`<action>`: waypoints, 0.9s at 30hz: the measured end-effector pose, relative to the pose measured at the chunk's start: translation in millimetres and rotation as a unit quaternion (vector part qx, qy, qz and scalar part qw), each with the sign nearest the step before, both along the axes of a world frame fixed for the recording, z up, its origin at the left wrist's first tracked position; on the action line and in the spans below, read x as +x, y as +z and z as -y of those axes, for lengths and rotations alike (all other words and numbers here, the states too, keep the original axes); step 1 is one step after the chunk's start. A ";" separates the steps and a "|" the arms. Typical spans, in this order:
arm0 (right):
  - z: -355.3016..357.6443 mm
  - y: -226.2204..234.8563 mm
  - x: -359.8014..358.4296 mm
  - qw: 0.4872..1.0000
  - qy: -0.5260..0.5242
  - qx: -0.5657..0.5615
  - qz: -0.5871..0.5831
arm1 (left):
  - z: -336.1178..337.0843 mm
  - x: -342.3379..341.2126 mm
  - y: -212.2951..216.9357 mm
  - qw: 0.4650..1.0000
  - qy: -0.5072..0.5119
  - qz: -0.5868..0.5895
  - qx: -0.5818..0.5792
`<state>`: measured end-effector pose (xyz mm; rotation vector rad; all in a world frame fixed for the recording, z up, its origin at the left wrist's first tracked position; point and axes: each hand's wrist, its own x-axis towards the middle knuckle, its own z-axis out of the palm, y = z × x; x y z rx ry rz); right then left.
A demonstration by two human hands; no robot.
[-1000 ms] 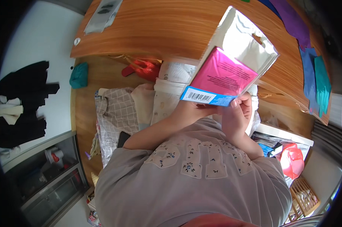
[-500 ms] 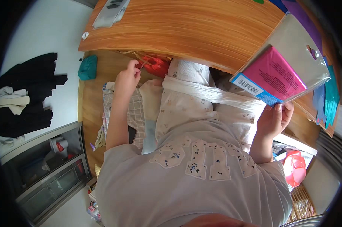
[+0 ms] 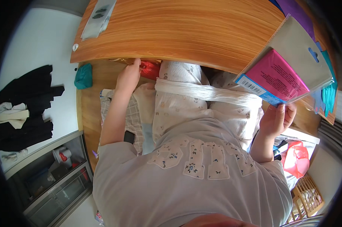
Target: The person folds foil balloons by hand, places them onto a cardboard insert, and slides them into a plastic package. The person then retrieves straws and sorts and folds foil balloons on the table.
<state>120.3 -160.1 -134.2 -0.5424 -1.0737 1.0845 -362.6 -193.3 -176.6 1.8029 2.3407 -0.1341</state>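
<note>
My right hand (image 3: 277, 120) pinches the lower edge of a clear plastic package (image 3: 271, 77) between thumb and fingers. Inside it is a flat pink folded packet, with a blue and white barcode strip along the bottom and a hang hole at its upper right. The package is held tilted over the right part of the wooden table. My left hand (image 3: 128, 77) is closed at the table's front edge, beside a red plastic bag (image 3: 150, 69) that shows from underneath. Whatever its fingertips hold is hidden.
On the wooden table (image 3: 178, 30), a clear packet with dark marks (image 3: 99, 19) lies far left, and purple and teal packs (image 3: 329, 90) sit at the right. A white cloth band (image 3: 208, 91) crosses my lap. A phone (image 3: 129, 137) rests left of me; a teal bundle (image 3: 83, 76) lies beyond.
My left hand has moved up to the table edge, and the thin thing glimpsed in its pinch is now hidden. My right hand keeps its hold on the package. The view has shifted slightly.
</note>
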 end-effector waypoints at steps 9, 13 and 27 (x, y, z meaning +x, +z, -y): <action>12.4 42.5 127.9 0.981 -0.172 0.085 0.036 | -13.4 -23.9 -46.7 0.942 -0.284 -0.051 0.169; 83.8 87.2 257.9 0.871 -0.468 0.045 0.141 | -10.9 -41.2 -55.5 0.942 -0.294 -0.060 0.147; 340.8 -135.8 190.2 0.674 -0.647 -0.351 0.060 | -5.4 -8.7 -39.1 0.998 -0.058 -0.028 0.011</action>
